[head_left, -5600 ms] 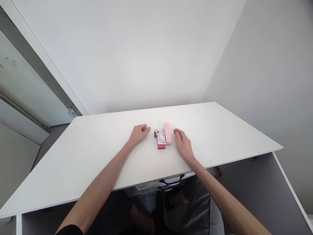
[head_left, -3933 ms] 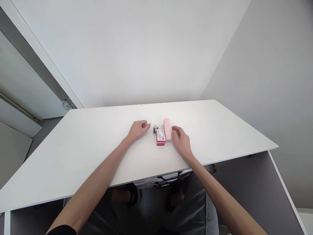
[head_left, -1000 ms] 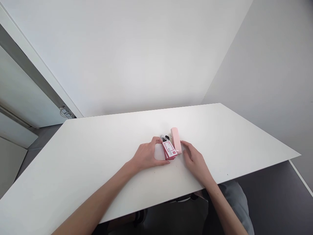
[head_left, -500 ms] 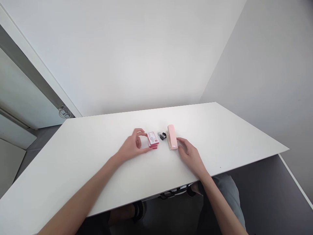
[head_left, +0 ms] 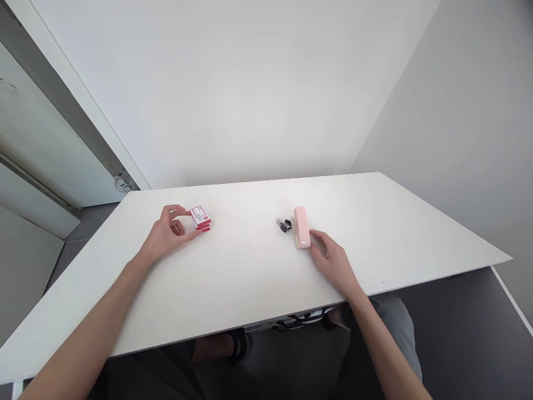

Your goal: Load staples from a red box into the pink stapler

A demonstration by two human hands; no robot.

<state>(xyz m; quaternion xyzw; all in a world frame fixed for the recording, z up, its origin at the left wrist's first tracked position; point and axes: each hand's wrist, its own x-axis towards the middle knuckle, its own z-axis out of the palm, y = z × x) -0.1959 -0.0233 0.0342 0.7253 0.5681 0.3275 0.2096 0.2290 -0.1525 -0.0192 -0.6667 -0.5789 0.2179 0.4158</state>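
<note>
The left hand (head_left: 166, 236) pinches the small red box (head_left: 200, 218), left on the bench (head_left: 395, 222). The right hand (head_left: 333, 264) lies loosely open, touching the pink stapler (head_left: 301, 234) mid-bench, bare surface between them

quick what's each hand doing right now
Left hand: closed on the red staple box.
Right hand: open, fingers touching the pink stapler at its near end.

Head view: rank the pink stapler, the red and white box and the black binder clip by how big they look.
1. pale pink plastic stapler, the longest.
2. red and white small box, smaller.
3. black metal binder clip, clearly smallest.
All lie about equally far away, so the order holds.
</note>
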